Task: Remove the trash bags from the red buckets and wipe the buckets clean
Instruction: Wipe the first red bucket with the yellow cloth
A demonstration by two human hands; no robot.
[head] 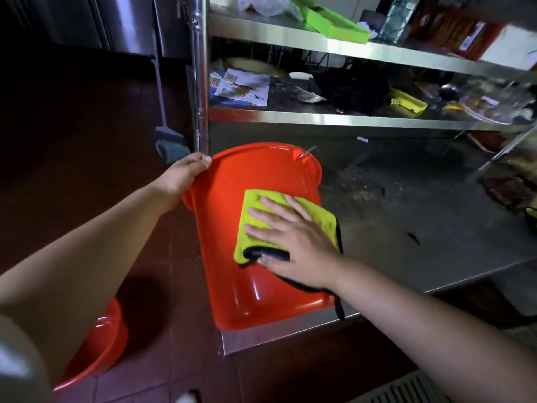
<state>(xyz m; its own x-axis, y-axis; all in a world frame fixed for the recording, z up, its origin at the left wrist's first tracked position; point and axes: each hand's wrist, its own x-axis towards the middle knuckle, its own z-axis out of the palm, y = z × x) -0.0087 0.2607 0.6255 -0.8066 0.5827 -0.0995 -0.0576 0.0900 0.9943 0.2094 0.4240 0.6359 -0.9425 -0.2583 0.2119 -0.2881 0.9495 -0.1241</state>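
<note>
While the red bucket [232, 257] lies on its side on the near left corner of a steel shelf [406, 228], with its mouth turned to the far side and its bottom toward the camera, both hands are on it. The left hand [183, 175] grips the rim at the far left, the fingers curled over the edge. The right hand [293, 239] lies flat on a yellow cloth [255, 225] with a black border, fingers straight and spread, and presses it on the upper wall of the bucket; the thumb seems tucked at the fold of the cloth. A wire handle end [308, 151] shows at the far rim. The steel shelf is low, dull and stained, with dark specks and small red bits to the right. Above it stand two more steel shelves: the middle shelf [319, 117] carries papers [241, 88], a dark bundle and a yellow tray [406, 101], and the top shelf [290, 39] carries a green tray [334, 23], clear plastic and a red box [465, 33]. The floor [87, 141] is of dark reddish tiles. On it, at the near left, a second bucket [98, 350] stands partly hidden behind the left arm. A broom [167, 141] leans at the far left beside the shelf post, near a steel cabinet [130, 21]. A floor grate [406, 388] shows at the near right edge.
</note>
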